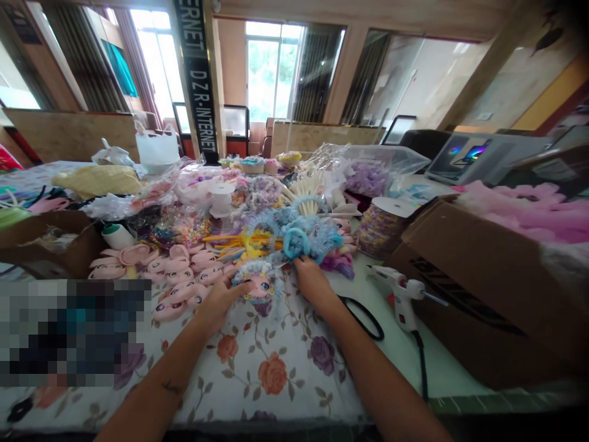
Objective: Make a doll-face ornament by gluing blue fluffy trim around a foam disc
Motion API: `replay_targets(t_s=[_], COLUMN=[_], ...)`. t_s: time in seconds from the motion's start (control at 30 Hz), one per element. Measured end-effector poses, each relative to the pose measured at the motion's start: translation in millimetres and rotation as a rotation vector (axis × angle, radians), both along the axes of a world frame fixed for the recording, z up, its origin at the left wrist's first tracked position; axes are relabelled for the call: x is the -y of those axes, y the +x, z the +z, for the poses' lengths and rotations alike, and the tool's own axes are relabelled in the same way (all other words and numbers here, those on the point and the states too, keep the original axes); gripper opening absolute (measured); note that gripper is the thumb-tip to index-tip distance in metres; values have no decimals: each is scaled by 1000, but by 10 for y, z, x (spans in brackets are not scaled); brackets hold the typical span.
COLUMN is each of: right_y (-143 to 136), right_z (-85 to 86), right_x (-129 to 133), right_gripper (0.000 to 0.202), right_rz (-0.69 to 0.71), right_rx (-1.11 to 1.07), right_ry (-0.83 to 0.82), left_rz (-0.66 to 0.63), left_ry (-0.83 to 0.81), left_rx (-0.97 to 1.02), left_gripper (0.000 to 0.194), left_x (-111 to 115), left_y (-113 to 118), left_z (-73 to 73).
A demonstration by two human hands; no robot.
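A doll head point(261, 285) with an eye showing and curly blue and yellow trim round it lies on the floral cloth point(271, 374). My left hand point(225, 290) holds its left side, thumb on the face. To the right, the fingers of my right hand point(309, 273) are closed at the lower edge of a fluffy light blue piece point(295, 243). Several pink doll faces point(177, 282) are piled left of my left hand. Yellow strips point(246, 244) lie just behind the doll head.
A glue gun point(402, 294) with its cable and black-handled scissors point(363, 316) lie to the right, beside a large cardboard box point(483, 294). Ribbon spools point(384, 227), pale sticks point(306, 193) and bagged trims stand behind. Another box point(50, 245) sits at left.
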State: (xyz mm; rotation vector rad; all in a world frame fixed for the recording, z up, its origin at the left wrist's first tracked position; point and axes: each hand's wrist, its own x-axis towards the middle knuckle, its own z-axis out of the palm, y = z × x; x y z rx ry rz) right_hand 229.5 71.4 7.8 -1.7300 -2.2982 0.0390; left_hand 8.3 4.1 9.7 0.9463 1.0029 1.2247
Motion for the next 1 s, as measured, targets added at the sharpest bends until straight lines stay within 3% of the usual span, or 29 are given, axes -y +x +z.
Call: replay_targets(t_s=[0.1, 0.17, 0.27, 0.33, 0.43, 0.53, 0.7, 0.83, 0.9, 0.93, 1.0], right_y=[-29, -97, -236, -311, -352, -340, -320, -285, -261, -251, -247], right_z=[32, 34, 11, -1, -2, 5, 23, 88, 141, 167, 206], right_x=[202, 345, 486, 539, 588, 613, 597, 573, 589, 608, 661], right_gripper=[29, 34, 47, 52, 45, 43, 39, 35, 33, 33, 35], right_rz=[-42, -3, 155, 194, 127, 32, -66, -120, -142, -134, -78], right_rx=[-131, -479, -1092, -1250, -1371, -1480, -1640, -1783, -1797, -1784, -1711], right_ry=[82, 65, -223, -440, -558, -539, -555, -666, -719, -756, -865], left_rz=[4, -6, -44, -58, -60, -108, -289, -744, -920, -935, -838], left_ry=[29, 23, 10, 14, 42, 41, 83, -19, -23, 3, 65], left_rx=[-22, -19, -21, -33, -60, -121, -414, -515, -527, -545, -616], left_gripper=[46, 47, 47, 46, 51, 57, 35, 30, 40, 44, 40], left_x=[-5, 2, 25, 37, 25, -30, -57, 100, 198, 239, 298], left_y=[6, 22, 58, 74, 70, 27, -142, -374, -518, -597, -769], left_z=[-10, -5, 3, 3, -20, -77, -126, 41, 163, 219, 304])
